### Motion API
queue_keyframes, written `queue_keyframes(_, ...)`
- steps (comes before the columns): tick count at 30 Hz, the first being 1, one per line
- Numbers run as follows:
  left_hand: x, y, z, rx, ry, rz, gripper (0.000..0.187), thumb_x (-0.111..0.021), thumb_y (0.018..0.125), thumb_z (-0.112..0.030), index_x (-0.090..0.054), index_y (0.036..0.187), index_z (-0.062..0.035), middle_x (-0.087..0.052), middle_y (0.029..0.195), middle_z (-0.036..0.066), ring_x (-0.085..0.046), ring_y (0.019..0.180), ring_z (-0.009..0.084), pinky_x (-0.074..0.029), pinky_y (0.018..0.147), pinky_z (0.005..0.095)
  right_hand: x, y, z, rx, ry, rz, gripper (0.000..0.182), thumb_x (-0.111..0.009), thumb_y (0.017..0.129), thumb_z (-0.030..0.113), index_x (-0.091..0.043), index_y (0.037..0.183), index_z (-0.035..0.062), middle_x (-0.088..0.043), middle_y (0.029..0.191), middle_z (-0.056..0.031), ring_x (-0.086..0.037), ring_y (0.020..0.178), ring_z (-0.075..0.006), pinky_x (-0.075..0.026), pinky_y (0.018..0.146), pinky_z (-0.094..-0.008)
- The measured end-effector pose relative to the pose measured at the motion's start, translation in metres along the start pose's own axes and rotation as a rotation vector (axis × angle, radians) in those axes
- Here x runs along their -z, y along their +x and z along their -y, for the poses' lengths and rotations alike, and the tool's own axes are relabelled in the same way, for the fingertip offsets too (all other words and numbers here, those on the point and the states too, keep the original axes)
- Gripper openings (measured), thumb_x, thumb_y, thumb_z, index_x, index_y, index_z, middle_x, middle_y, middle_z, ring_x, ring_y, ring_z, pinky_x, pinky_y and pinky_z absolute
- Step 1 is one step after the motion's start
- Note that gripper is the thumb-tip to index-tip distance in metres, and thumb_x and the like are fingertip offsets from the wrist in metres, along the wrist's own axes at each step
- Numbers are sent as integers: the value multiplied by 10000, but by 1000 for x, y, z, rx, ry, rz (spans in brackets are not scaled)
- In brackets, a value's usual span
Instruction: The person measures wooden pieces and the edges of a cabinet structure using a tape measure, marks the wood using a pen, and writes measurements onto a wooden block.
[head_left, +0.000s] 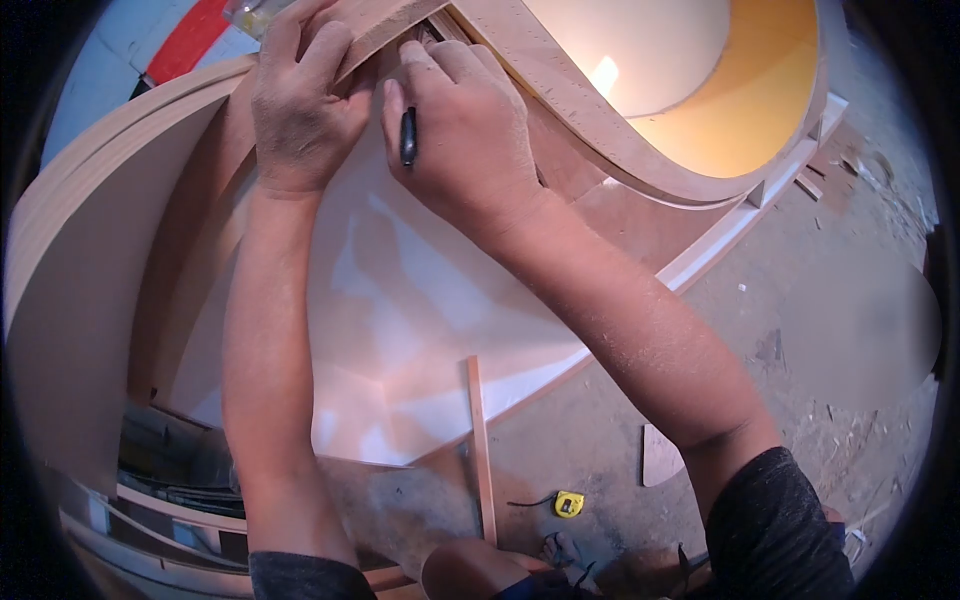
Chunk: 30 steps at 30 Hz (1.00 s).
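Note:
Near the top of the head view, my left hand [308,105] is closed around the edge of a wooden strip [395,35]. Just right of it, my right hand [460,125] is closed on a dark pen-like tool [408,137], whose rounded end sticks out beside the thumb; its working tip is hidden. The right fingers are at the corner where the strip meets a curved wooden frame [590,120]. Below both hands lies a pale panel [400,290] with shadows on it.
A curved wooden wall [80,270] rises at the left. A thin wooden stick [480,440] leans at the panel's lower edge. On the floor lie a yellow tape measure [569,503], a board piece [661,457] and wood scraps [808,187]. Something red [188,40] is at the upper left.

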<state>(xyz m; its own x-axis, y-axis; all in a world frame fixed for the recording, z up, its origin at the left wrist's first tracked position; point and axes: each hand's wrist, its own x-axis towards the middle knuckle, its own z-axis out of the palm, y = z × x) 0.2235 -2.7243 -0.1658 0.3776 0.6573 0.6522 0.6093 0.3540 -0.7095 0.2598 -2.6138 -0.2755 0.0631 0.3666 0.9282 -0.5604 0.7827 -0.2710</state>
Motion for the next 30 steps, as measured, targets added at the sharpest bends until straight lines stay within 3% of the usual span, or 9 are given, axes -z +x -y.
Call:
queue_keyframes(9,-1,-2,1,3,-35,-8,270,-846,748,-65,-658,939,-28,-648,1299,135,-661,1153,314,-561,967,404,1,-5,23,17,-3,78,155,-636,896,106,-650,995,-11,-658,896,-180,-648,870,-372,-532,804,-475)
queue_keyframes(12,2,-1,0,21,-42,16,274,-850,749,-72,-662,943,-24,-649,1297,134,-663,1147,315,-561,965,399,4,2,8,16,33,-31,141,-624,848,146,-616,890,12,-628,867,-171,-620,871,-360,-480,775,-477)
queue_keyframes(30,-2,-2,0,1,-12,-12,298,-838,721,-38,-644,946,-19,-647,1277,151,-657,1156,331,-560,968,407,-1,4,2,-24,64,-43,123,-615,867,102,-633,908,-12,-646,836,-195,-638,826,-385,-516,766,-481)
